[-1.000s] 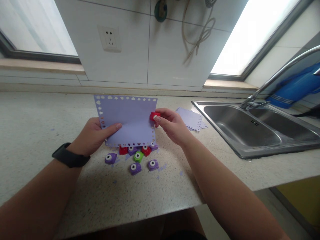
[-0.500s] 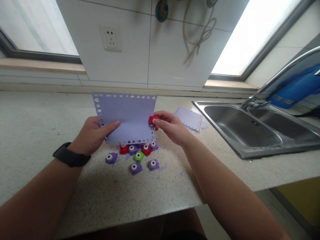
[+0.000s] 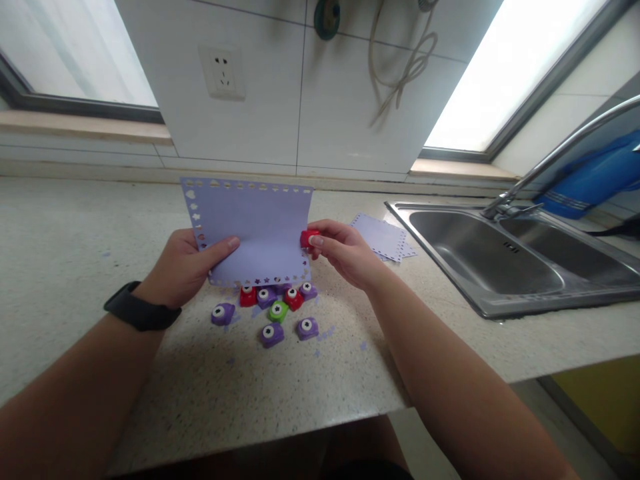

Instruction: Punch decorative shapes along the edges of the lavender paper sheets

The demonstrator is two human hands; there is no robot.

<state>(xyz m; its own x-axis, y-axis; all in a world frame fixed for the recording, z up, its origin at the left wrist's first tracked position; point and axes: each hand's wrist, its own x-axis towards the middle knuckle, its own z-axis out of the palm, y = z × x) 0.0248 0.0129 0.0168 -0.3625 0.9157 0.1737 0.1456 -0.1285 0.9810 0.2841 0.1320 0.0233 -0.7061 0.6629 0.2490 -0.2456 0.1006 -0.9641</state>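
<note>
My left hand (image 3: 193,261) grips a sheet of purple paper (image 3: 260,230) by its left side, thumb on the front face. Small shapes are cut along its top, left and bottom edges, with a few at the lower right. Between the thumb and fingers of my right hand (image 3: 345,250) is a red craft punch (image 3: 309,239), set at the sheet's right edge. Below the paper, several more punches lie on the counter, among them a green punch (image 3: 278,311), a red punch (image 3: 293,298) and a purple punch (image 3: 223,313). The sheet hides part of some of them.
On the speckled counter (image 3: 200,393), tiny purple paper scraps (image 3: 326,331) lie around the punches. Punched purple sheets (image 3: 377,233) are stacked to the right, beside the steel sink (image 3: 480,260). A tiled wall with a socket (image 3: 223,72) stands behind.
The paper has tilted slightly, its upper left corner shifting up and left. My right hand, with the red punch, has moved a touch to the right along with the sheet's edge.
</note>
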